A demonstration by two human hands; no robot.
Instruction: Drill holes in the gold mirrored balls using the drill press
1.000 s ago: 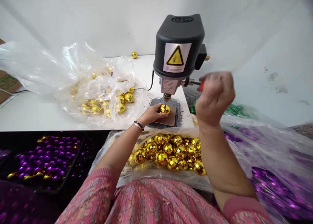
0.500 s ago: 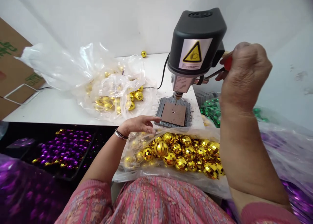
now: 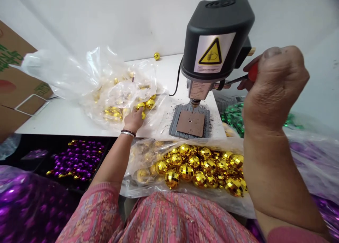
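My right hand (image 3: pixel 275 80) is closed around the red knob (image 3: pixel 253 72) of the feed lever on a small black drill press (image 3: pixel 219 27). Beneath the drill bit, a brown square plate (image 3: pixel 190 123) with a small hole at its middle lies on the grey base (image 3: pixel 173 127). My left hand (image 3: pixel 134 120) is at the clear plastic bag (image 3: pixel 79 80) on the table, its fingers curled onto a shiny gold ball (image 3: pixel 140 105). Other gold balls (image 3: pixel 150 104) lie beside it; my fingertips are partly hidden.
Faceted gold balls (image 3: pixel 186 172) fill an open plastic bag (image 3: pixel 132 190) at my lap. Dark shavings surround the press on the white table (image 3: pixel 66 126). Purple balls (image 3: pixel 75 160) lie at the lower left, green ones (image 3: pixel 233 119) at the right. A cardboard box (image 3: pixel 16 77) stands far left.
My left hand has moved from above the lap bag, left and away from me, to the balls on the table. A gold ball has dropped onto the lap pile. My right hand stays on the knob.
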